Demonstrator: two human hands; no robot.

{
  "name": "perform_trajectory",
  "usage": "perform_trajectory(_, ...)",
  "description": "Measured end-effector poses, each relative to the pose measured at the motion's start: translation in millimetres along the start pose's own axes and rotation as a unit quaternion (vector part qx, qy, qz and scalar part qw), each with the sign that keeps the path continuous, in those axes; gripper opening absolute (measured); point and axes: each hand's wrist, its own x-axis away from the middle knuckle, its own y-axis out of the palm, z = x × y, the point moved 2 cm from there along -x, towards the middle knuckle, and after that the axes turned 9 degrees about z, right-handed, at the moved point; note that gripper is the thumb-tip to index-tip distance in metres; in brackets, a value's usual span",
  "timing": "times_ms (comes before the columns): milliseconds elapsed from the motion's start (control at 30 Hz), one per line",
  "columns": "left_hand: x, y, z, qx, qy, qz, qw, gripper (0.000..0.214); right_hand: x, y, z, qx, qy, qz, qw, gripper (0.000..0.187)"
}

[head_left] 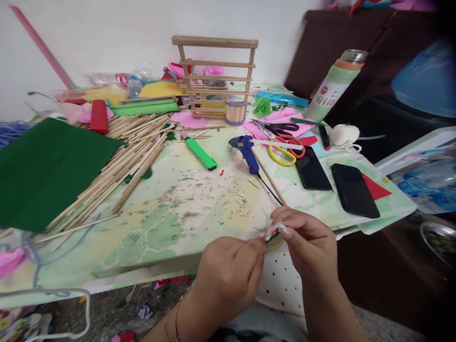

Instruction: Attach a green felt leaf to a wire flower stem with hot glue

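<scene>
Just over the table's front edge, my left hand (228, 268) and my right hand (311, 242) meet fingertip to fingertip. Both are closed in a pinch on a small dark strip (273, 236), green or black; most of it is hidden by the fingers. Beyond my right hand lies a blue glue gun (249, 154) on its side, a clear glue stick jutting from its back and its black cord running towards my hands. A thin wooden stick (269, 175) rests beside the cord.
Bamboo sticks (131, 152) and dark green felt (50, 171) spread over the left. A green cutter (199, 153) lies mid-table. Behind stands a wooden stick rack (218, 64). On the right are scissors (285, 153), two phones (355, 190) and a bottle (335, 85).
</scene>
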Motion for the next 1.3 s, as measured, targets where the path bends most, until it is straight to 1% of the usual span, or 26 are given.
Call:
perform_trajectory(67,-1.1,0.6,0.9,-0.023,0.023,0.011,0.999,0.016,1.5,1.8,1.7,-0.004,0.016,0.050,0.999,0.008)
perform_trajectory(100,-1.7,0.8,1.1,-0.027,0.028,0.013,0.999,0.016,1.9,2.1,2.2,-0.004,0.023,0.065,0.998,0.008)
perform_trajectory(167,-2.6,1.0,1.0,-0.026,0.027,0.016,0.999,0.016,1.6,1.4,2.2,-0.006,0.033,0.065,0.997,0.006)
perform_trajectory(200,-3.0,1.0,0.7,-0.025,0.022,0.016,0.999,0.016,0.9,0.5,1.8,-0.010,0.038,0.056,0.998,0.011)
perform_trajectory(300,-3.7,0.5,-0.1,-0.032,0.006,0.022,0.999,0.017,-0.9,-3.7,0.6,-0.016,0.048,0.015,0.999,0.052)
perform_trajectory(333,-3.7,0.3,-0.2,-0.034,0.003,0.022,0.999,0.018,-1.0,-5.1,0.7,-0.008,0.053,0.006,0.999,0.057)
perform_trajectory(367,-3.5,0.2,-0.3,-0.033,0.000,0.021,0.999,0.018,-0.9,-6.1,0.8,0.005,0.053,-0.001,0.999,0.053)
perform_trajectory(467,-2.4,0.9,0.0,-0.024,0.005,0.010,1.000,0.018,0.4,-5.8,0.4,0.022,0.014,-0.008,1.000,0.018)
perform_trajectory(500,-1.9,1.1,0.1,-0.021,0.010,0.009,1.000,0.018,0.6,-4.8,0.0,0.017,-0.004,-0.004,1.000,0.013)
perform_trajectory(567,-1.0,1.6,-0.2,-0.024,0.018,0.008,1.000,0.017,0.5,-2.1,0.0,0.003,-0.016,0.010,1.000,0.012)
perform_trajectory(733,-0.3,1.5,-1.7,-0.041,0.033,0.002,0.999,0.016,-1.5,0.9,2.9,-0.027,0.052,0.020,0.998,0.004)
perform_trajectory(800,0.1,1.4,-1.6,-0.027,0.035,0.002,0.999,0.014,-2.6,-3.4,3.7,-0.026,0.070,0.042,0.996,0.008)
perform_trajectory(867,0.8,1.6,-1.5,-0.010,0.027,0.004,1.000,0.014,-3.9,-10.1,3.2,-0.017,0.070,0.065,0.995,0.021)
perform_trajectory(900,1.3,1.8,-1.6,-0.002,0.019,0.006,1.000,0.015,-4.6,-13.2,2.6,-0.011,0.066,0.066,0.996,0.029)
perform_trajectory(933,1.9,2.0,-1.9,0.005,0.010,0.007,1.000,0.015,-5.4,-15.6,1.7,-0.002,0.064,0.054,0.997,0.037)
perform_trajectory(967,2.5,2.1,-2.3,0.011,0.001,0.010,1.000,0.015,-6.0,-17.0,1.0,0.010,0.062,0.026,0.998,0.041)
perform_trajectory(1000,3.2,2.2,-2.7,0.018,-0.006,0.010,1.000,0.015,-6.5,-17.2,0.2,0.024,0.057,-0.010,0.998,0.040)
perform_trajectory(1067,4.3,2.5,-3.3,0.032,-0.018,0.007,0.999,0.014,-6.8,-15.0,-1.0,0.040,0.031,-0.078,0.996,0.028)
perform_trajectory(1100,4.6,2.8,-3.6,0.038,-0.023,0.004,0.999,0.013,-6.7,-13.0,-1.1,0.038,0.015,-0.095,0.995,0.020)
perform_trajectory(1133,4.8,3.0,-3.7,0.042,-0.025,0.003,0.999,0.013,-6.6,-10.7,-0.8,0.031,-0.001,-0.097,0.995,0.015)
perform_trajectory(1200,4.5,3.6,-3.8,0.043,-0.026,0.003,0.999,0.013,-5.9,-5.9,1.5,0.014,-0.012,-0.059,0.998,0.012)
perform_trajectory(1300,3.3,4.0,-3.8,0.027,-0.015,0.008,0.999,0.014,-3.7,1.8,6.4,-0.006,0.006,0.009,1.000,0.008)
